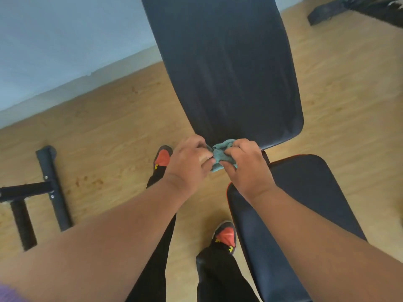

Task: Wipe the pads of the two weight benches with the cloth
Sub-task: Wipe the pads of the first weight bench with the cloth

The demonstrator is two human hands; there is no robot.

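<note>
as we look down from the head camera, we see the left hand (187,162) and the right hand (244,164) meeting over a small teal cloth (220,154), which is bunched between them in the air just in front of the near edge of the long back pad (224,68). the fingers of the left hand are curled and pinch the left side of the cloth; the fingers of the right hand are likewise curled around its right side, with the thumb tucked under the bundle. we cannot tell whether the cloth touches the pad edge. the back pad is dark, tilted away from us, and shows faint pale streaks along its length. the shorter seat pad (305,192), also dark with a thin red trim, lies below and to the right, partly covered by the right forearm. both pads stand over a light wooden floor (109,127). two shoes (162,156) with orange toes and black trouser legs appear beneath the arms. a black metal frame (52,186) rests on the floor at left, and another dark piece of equipment (357,9) sits at the upper right, near a pale wall (65,40).
</note>
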